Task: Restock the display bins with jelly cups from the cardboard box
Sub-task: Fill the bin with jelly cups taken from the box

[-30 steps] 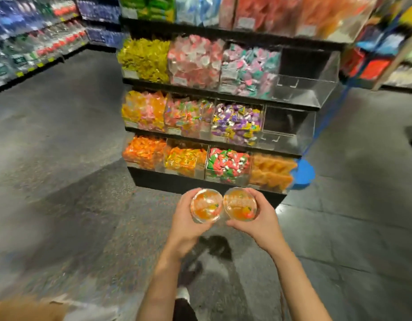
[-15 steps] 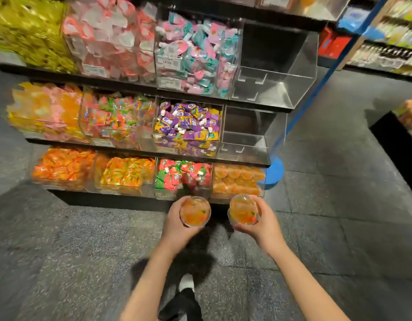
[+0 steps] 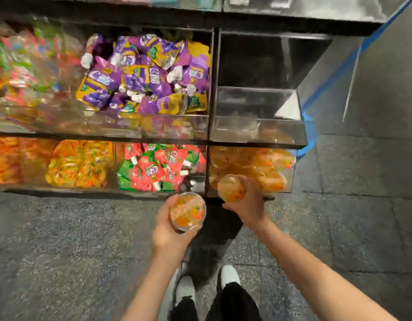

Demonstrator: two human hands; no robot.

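Two orange jelly cups, one gripped per hand: left hand [image 3: 171, 230] wraps one jelly cup [image 3: 187, 210], right hand [image 3: 249, 205] wraps the other cup [image 3: 231, 188] (right at the bottom-right bin [image 3: 251, 167]).

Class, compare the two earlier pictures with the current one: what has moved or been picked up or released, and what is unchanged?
The person has walked up to the shelves. The right hand has carried its jelly cup forward to the front of the bottom-right bin of orange cups; the left hand trails with its jelly cup. Nothing was released: each hand still grips one cup. The bin above remains empty.
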